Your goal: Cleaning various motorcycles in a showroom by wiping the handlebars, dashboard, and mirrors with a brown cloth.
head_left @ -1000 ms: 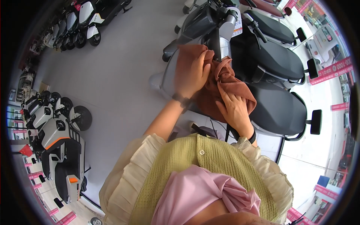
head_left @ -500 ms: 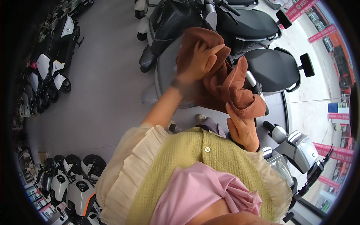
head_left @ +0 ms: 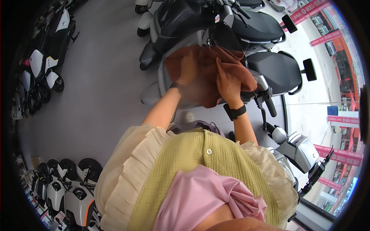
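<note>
A brown cloth (head_left: pixel 208 63) lies bunched over the front of a grey scooter (head_left: pixel 162 79), by its handlebar. My left hand (head_left: pixel 188 72) presses on the cloth's left part; motion blurs its fingers, so their pose is unclear. My right hand (head_left: pixel 230 87), with a black band on its wrist, grips a raised fold at the cloth's right side. Some of its fingers are hidden by that fold. Beside the right hand, the scooter's chrome bar end and black handlebar grip (head_left: pixel 271 106) show uncovered.
A dark scooter (head_left: pixel 177 19) stands just beyond. Black scooter seats (head_left: pixel 274 72) and a mirror (head_left: pixel 309 69) are to the right, near a glass wall with pink banners. A silver scooter (head_left: pixel 298 148) is at lower right. More two-wheelers (head_left: pixel 79 202) line the left side.
My left hand has slid left and down with the cloth. The right hand has moved up and left onto the cloth's fold, baring the handlebar grip and a dark panel.
</note>
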Available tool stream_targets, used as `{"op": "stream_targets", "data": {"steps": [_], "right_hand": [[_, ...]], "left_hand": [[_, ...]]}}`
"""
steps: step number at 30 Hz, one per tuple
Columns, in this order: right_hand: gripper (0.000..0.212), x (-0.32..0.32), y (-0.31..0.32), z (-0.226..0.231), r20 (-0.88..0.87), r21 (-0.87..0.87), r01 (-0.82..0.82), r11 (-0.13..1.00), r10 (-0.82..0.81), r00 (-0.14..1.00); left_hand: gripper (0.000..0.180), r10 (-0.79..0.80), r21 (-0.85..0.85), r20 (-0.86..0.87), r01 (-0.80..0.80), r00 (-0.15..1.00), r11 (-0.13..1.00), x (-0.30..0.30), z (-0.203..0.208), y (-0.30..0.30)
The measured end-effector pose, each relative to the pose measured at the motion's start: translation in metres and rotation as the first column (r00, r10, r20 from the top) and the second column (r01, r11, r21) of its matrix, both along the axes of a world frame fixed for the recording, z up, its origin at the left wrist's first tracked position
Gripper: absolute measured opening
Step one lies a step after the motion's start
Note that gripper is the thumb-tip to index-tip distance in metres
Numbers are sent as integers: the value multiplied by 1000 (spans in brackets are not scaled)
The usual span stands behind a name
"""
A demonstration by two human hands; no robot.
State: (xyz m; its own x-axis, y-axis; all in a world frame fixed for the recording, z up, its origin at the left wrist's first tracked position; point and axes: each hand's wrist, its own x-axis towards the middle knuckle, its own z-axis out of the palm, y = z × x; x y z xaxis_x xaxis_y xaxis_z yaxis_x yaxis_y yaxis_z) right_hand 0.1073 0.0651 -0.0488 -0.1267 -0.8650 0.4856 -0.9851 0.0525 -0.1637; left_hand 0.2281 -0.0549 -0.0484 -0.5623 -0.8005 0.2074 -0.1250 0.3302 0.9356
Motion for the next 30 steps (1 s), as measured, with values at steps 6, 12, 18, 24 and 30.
{"op": "stream_targets", "data": {"steps": [6, 12, 18, 24, 30], "right_hand": [[44, 25, -20, -88, 111, 399, -169, 901, 135, 985], [35, -35, -13, -220, -592, 463, -180, 868, 454, 666], [32, 24, -3, -54, -217, 510, -81, 856, 219, 951], [49, 11, 40, -41, -440, 311, -149, 938, 282, 853], [55, 20, 28, -48, 13, 64, -373, 926, 373, 928]], "left_hand": [[65, 175, -140, 192, -150, 966, 979, 49, -237, 9], [65, 271, -34, 409, -282, 871, 959, 54, -299, 13], [57, 139, -296, 372, -24, 918, 955, 18, -100, 17], [51, 150, -605, 556, 274, 818, 748, 26, 48, 28], [48, -17, -316, 383, 149, 923, 937, -1, -51, -7]]}}
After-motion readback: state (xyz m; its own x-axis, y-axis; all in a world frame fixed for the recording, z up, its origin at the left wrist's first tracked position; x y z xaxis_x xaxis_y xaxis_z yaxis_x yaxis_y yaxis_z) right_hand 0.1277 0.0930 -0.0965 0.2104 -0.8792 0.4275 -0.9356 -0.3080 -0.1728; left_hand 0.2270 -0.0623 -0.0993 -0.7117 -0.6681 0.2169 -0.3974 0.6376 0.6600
